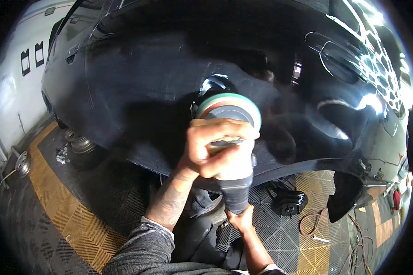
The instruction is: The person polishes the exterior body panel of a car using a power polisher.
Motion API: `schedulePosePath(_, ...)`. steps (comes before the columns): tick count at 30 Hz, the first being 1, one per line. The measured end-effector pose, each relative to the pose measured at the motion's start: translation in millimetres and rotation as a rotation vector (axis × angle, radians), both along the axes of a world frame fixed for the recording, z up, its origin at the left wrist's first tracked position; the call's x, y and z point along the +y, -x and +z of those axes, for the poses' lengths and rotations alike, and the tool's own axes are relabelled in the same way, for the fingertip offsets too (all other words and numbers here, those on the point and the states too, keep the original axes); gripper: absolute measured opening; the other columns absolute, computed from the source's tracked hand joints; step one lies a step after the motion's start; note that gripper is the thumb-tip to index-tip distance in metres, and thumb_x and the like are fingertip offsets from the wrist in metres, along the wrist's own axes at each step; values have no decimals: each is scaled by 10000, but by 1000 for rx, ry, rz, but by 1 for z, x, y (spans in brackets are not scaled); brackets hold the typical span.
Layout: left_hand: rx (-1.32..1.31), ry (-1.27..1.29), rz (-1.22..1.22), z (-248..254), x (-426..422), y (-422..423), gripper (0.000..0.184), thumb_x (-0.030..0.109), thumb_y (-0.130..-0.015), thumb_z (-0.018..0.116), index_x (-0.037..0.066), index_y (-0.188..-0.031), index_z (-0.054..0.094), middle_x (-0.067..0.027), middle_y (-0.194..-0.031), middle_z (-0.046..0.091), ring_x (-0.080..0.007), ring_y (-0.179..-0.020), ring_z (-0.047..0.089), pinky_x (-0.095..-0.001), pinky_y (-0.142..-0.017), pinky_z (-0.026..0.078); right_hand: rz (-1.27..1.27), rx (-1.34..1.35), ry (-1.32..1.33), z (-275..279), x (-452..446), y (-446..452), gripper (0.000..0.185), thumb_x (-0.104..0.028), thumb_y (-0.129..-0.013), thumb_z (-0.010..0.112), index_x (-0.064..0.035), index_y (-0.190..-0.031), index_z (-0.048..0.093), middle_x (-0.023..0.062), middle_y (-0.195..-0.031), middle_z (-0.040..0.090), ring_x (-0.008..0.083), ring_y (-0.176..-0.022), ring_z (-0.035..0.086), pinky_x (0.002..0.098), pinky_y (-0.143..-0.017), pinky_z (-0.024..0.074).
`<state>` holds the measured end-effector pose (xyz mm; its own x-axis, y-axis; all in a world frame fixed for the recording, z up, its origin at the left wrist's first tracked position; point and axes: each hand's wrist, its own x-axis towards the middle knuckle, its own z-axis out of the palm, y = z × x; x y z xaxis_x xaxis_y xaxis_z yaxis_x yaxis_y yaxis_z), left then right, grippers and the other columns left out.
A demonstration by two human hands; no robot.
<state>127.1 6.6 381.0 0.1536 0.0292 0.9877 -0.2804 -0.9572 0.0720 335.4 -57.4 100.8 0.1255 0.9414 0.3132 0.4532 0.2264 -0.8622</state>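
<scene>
A polisher (235,195) with a round green-edged pad (256,111) is held in front of a glossy black car panel (137,91). My left hand (215,149) wraps over the polisher's head, just behind the pad. Lower down, my right hand (240,217) is closed around the rear end of the body. The pad faces the panel and appears to lie against it; the contact side is hidden. Dull, hazy marks show on the panel to the left, and bright lamp reflections lie above the pad and to the right.
Wheel rims (81,143) are on the floor at left. A black wheel hub (289,203) shows below the car at right. Hoses (363,243) and a wrench (321,239) lie on the black and yellow floor tiles (55,192). A white wall (13,101) stands at left.
</scene>
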Motion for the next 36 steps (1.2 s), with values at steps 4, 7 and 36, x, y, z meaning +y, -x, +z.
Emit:
schedulePosePath(4, -144, 85, -8, -21, 20, 47, 329, 223, -825, 676, -58, -994, 701, -205, -965, 744, -279, -877, 737, -380, -840, 574, -4, -195, -160, 28, 2, 27, 556, -221, -685, 801, 57, -1130, 614, 266, -886, 721, 415, -844, 725, 434, -773, 585)
schedulePosePath(7, -234, 170, -79, -22, 47, 84, 368, 260, -842, 643, -65, -1009, 685, -232, -967, 722, -298, -869, 713, -405, -844, 566, 97, -267, -163, 62, -3, 42, 618, -231, -685, 806, 59, -1180, 576, 288, -856, 705, 432, -824, 717, 447, -757, 586)
schedulePosePath(36, -11, 184, -51, 80, 9, 8, 333, 210, -875, 596, -74, -1027, 681, -206, -993, 727, -263, -897, 718, -377, -854, 566, 79, -140, -128, 123, -32, 22, 575, -167, -716, 765, 59, -1208, 572, 292, -940, 713, 419, -926, 716, 435, -832, 580)
